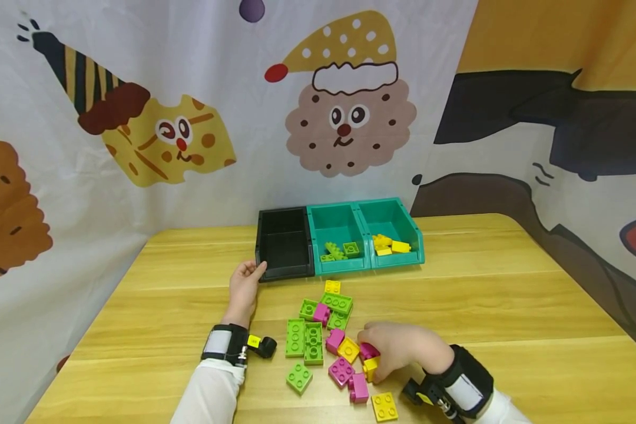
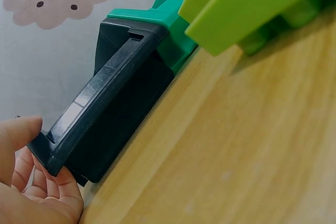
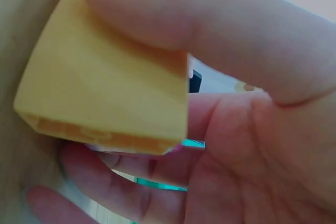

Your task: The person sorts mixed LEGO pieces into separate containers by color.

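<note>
My left hand [image 1: 244,290] grips the front left corner of the black bin [image 1: 284,250], thumb on the rim and fingers curled beneath it in the left wrist view. On the table's right side, my right hand [image 1: 405,347] reaches down over a yellow toy brick [image 1: 371,369] and a magenta brick [image 1: 368,351]. In the right wrist view its thumb presses the yellow brick's side, with the fingers curled behind; a sliver of magenta shows past it. Beside that hand lie an orange-yellow brick [image 1: 348,350] and another magenta brick [image 1: 341,371].
Two teal bins join the black one: the middle bin [image 1: 336,218] holds several green bricks, the right bin [image 1: 384,215] several yellow ones. Green bricks [image 1: 295,337] lie loose between my hands. A yellow brick [image 1: 384,407] sits near the front. A printed cloth [image 1: 191,53] hangs behind.
</note>
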`<state>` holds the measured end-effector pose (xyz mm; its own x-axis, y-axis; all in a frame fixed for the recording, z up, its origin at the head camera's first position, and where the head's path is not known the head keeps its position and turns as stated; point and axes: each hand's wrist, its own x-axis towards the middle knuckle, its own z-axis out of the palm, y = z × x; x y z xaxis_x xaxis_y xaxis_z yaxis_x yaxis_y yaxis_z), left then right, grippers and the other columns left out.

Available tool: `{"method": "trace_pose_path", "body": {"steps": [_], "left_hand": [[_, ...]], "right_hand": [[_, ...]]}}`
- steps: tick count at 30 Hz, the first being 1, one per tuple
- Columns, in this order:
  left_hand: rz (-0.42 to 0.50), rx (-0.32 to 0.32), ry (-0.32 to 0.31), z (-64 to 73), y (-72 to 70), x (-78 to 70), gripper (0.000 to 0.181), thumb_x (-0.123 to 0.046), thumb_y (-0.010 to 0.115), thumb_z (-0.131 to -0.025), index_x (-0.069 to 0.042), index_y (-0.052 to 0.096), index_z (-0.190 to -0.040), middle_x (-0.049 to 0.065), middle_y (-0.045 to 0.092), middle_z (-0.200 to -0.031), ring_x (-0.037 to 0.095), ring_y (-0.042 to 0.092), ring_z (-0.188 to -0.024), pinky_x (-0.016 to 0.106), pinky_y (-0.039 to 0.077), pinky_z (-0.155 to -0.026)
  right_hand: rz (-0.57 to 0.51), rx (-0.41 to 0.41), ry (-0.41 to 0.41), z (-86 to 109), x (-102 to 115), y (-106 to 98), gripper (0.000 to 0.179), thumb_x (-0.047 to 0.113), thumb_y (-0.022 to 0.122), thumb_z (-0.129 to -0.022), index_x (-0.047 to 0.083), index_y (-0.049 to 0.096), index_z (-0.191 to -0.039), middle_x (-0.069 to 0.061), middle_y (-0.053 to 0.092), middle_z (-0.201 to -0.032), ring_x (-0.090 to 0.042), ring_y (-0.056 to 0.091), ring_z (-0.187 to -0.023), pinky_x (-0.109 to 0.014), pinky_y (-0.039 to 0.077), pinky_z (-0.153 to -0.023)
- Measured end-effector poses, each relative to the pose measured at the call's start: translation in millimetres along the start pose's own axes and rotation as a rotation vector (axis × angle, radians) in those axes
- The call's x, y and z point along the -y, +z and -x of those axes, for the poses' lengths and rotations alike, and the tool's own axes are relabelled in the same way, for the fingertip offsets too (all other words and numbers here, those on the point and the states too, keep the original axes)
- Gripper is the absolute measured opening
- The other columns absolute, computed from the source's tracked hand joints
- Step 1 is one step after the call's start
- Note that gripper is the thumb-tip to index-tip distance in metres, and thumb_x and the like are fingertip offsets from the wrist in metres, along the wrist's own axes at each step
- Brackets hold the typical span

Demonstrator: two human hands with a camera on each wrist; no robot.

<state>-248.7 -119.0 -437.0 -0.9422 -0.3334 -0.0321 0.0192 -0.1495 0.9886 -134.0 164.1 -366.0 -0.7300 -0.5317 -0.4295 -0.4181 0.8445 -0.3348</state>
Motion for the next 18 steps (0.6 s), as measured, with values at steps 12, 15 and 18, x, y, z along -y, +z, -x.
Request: {"method": "trace_pose_path", "body": {"steps": [12, 15, 18], "left_hand": [[0.004, 0.016, -0.038, 1.2, -1.8, -4.2, 0.013, -0.009, 0.065, -0.089, -0.005, 0.053, -0.093, -0.002, 0.041, -0.082, 0.008, 0.039, -0.074, 0.019, 0.034, -0.061], [-0.002, 0.021, -0.039, 0.8, -2.1, -5.1, 0.013, -0.007, 0.064, -0.089, -0.003, 0.052, -0.093, -0.001, 0.040, -0.082, 0.010, 0.039, -0.073, 0.019, 0.033, -0.060], [-0.001, 0.018, -0.035, 0.5, -1.9, -4.6, 0.014, -0.008, 0.065, -0.089, -0.004, 0.053, -0.093, -0.001, 0.040, -0.082, 0.009, 0.039, -0.074, 0.019, 0.033, -0.060]], "right_hand": [[-0.074, -0.013, -0.012, -0.5, -2, -6, 0.041, 0.019, 0.085, -0.065, 0.013, 0.063, -0.098, 0.009, 0.054, -0.085, -0.009, 0.047, -0.077, -0.027, 0.044, -0.073], [-0.093, -0.049, -0.035, 1.0, -5, -8, 0.041, 0.020, 0.086, -0.066, 0.012, 0.063, -0.099, 0.009, 0.055, -0.084, -0.010, 0.047, -0.076, -0.027, 0.043, -0.071], [-0.097, -0.103, -0.069, 3.2, -11, -13, 0.039, 0.022, 0.085, -0.067, 0.011, 0.063, -0.098, 0.008, 0.056, -0.084, -0.010, 0.048, -0.075, -0.027, 0.044, -0.070]]}}
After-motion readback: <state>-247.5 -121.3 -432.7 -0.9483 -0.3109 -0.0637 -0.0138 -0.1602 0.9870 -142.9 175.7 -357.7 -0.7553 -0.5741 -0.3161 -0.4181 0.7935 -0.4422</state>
